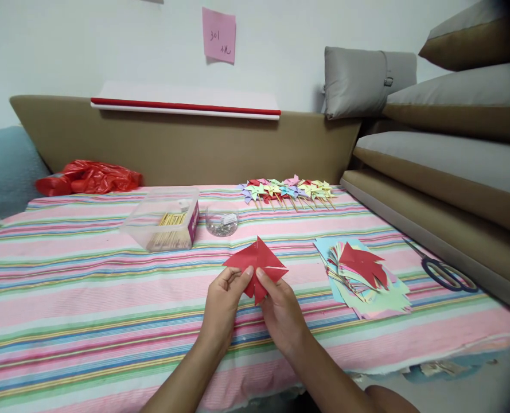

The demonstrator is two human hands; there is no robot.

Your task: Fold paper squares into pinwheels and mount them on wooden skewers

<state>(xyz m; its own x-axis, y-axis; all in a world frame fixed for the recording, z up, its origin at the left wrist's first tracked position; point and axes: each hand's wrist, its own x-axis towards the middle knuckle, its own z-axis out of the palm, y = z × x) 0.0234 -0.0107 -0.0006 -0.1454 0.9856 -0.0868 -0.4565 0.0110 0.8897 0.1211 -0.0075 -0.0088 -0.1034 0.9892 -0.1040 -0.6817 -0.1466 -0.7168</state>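
A red paper square (259, 255) with slits cut in from its corners is held up in front of me, above the striped cloth. My left hand (226, 301) pinches its lower left part, thumb on top. On the lower right part, my right hand (283, 310) is closed in the same way, with its thumb close to the other one. The fingers underneath are partly hidden by the paper. To the right lies a stack of cut coloured paper (379, 304), with more red cut paper (362, 264) on top.
Scissors (446, 275) lie at the right. Behind the hands stand a clear box of wooden sticks (168, 229) and a round clear container of small metal pieces (221, 223). Several finished paper pinwheels (289, 192) lie farther back. A red plastic bag (95, 176) sits back left; cushions (448, 155) are stacked right.
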